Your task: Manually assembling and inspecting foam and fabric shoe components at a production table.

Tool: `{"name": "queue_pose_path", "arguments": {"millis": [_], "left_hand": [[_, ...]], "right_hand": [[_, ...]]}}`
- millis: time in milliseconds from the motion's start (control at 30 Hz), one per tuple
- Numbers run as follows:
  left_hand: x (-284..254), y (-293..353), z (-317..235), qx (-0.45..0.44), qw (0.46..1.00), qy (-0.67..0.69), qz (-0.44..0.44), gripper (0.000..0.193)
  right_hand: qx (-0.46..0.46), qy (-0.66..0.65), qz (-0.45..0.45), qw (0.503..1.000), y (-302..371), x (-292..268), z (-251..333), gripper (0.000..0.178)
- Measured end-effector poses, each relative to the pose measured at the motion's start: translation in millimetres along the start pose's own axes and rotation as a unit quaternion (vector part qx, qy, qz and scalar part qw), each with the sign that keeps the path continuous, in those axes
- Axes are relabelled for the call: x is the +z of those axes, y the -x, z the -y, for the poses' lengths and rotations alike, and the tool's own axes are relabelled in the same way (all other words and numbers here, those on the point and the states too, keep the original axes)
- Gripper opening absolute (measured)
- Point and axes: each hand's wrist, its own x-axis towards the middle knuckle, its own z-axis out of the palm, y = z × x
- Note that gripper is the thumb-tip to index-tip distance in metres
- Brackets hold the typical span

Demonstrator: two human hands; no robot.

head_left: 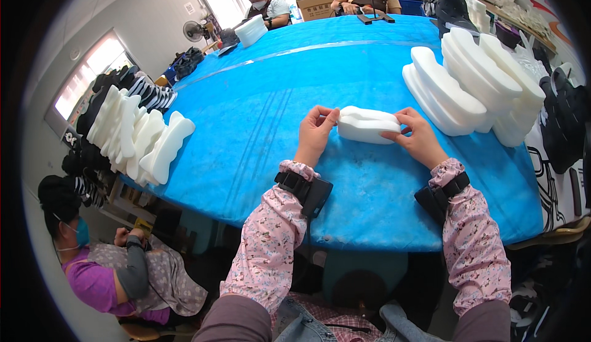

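Note:
A white foam piece (pixel 368 134), folded or doubled with a seam along its upper side, is held between my two hands just above the blue-covered table (pixel 271 114). At its left end, my left hand (pixel 317 131) pinches it with thumb and fingers. My right hand (pixel 420 135) grips the opposite end, thumb below and fingertips on top. Close to my right hand stands a stack of white foam pieces (pixel 446 90) with wavy edges. Whether the held piece is one layer folded or two together, I cannot tell.
More foam pieces (pixel 165 148) lean at the table's left edge beside dark caps. A small foam stack (pixel 251 31) sits at the far side near a dark cap (pixel 228 40). One person (pixel 123 274) sits at my left; two others work across the table. A black stand (pixel 374 18) is at the far edge.

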Motion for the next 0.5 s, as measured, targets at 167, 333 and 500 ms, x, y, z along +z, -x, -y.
{"name": "queue_pose_path", "arguments": {"millis": [167, 333, 500], "left_hand": [[-1.9, -2.0, 4.5, -0.004, 1.000, -0.019, -0.010, 0.029], [2.7, -2.3, 5.1, -0.018, 1.000, 0.008, 0.000, 0.034], [-9.2, 0.0, 6.5, -0.035, 0.999, 0.023, -0.027, 0.032]], "right_hand": [[0.001, -0.005, -0.002, 1.000, 1.0, 1.0, 1.5, 0.032], [0.014, -0.006, 0.007, 1.000, 0.6, -1.9, 5.1, 0.034], [-0.012, -0.033, -0.058, 0.998, -3.8, 3.0, 8.0, 0.033]]}}
